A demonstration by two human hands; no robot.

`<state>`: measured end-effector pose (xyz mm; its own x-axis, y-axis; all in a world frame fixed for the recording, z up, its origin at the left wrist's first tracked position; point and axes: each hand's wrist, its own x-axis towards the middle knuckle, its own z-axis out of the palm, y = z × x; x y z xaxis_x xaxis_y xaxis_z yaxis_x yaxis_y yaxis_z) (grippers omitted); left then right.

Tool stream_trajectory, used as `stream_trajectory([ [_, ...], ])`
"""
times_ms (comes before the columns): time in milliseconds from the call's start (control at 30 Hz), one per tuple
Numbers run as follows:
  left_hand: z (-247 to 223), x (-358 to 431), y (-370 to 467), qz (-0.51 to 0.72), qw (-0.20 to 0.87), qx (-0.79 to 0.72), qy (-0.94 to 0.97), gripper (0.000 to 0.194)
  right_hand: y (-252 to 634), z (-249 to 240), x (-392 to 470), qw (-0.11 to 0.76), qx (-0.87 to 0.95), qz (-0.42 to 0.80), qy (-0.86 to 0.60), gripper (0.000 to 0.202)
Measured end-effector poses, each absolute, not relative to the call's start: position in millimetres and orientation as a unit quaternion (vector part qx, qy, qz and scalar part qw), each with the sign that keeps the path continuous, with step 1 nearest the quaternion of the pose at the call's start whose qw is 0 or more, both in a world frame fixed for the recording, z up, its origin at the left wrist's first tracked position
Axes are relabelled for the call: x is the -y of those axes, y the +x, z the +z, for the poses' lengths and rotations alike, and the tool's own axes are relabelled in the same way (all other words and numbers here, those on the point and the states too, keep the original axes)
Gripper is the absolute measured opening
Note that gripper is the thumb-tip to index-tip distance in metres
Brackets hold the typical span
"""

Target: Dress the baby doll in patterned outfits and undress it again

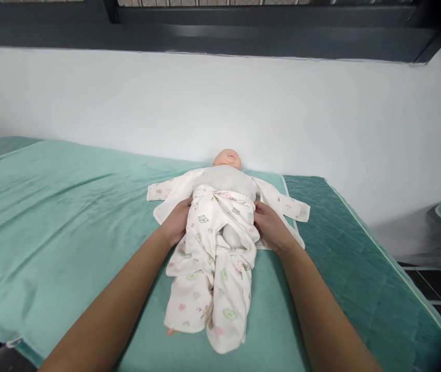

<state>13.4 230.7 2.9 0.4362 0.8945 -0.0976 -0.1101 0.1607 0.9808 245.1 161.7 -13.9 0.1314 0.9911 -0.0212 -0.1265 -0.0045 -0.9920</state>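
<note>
A baby doll (227,157) lies on its back with its head toward the wall. White printed baby pants (200,258) cover its legs, the waistband sitting at its middle; an open crotch shows between the legs. Under the doll a white long-sleeved baby jacket (297,208) is spread open, baring the pale grey torso (224,178). My left hand (179,223) is closed on the pants' side at the hip, my right hand (271,225) on the opposite side. Both sets of fingertips are partly hidden by cloth and doll. A bit of foot (170,331) peeks from one cuff.
The doll lies on a green sheet (57,217) over a bed, with a darker quilted pad (360,268) to the right. A white wall (220,103) stands behind, below a dark frame (262,31). Dark floor tiles (429,284) show at far right.
</note>
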Motion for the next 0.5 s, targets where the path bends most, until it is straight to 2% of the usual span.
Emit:
stream_trajectory([
  [200, -7.9, -242.6, 20.0, 0.361, 0.751, -0.331, 0.443, 0.042, 241.5, -17.7, -165.7, 0.610, 0.396, 0.530, -0.435, 0.025],
  [300, -8.1, -244.9, 20.0, 0.345, 0.755, -0.320, 0.457, 0.043, 243.4, -18.3, -166.7, 0.628, 0.383, 0.533, -0.419, 0.026],
  [400, -2.6, -239.4, 16.1, 0.334, 0.712, -0.341, 0.515, 0.041, 249.4, -20.3, -165.0, 0.622, 0.398, 0.514, -0.438, 0.023],
  [500, 2.6, -231.0, 8.5, 0.344, 0.580, -0.396, 0.623, 0.039, 256.0, -21.6, -160.3, 0.596, 0.434, 0.464, -0.491, 0.016],
])
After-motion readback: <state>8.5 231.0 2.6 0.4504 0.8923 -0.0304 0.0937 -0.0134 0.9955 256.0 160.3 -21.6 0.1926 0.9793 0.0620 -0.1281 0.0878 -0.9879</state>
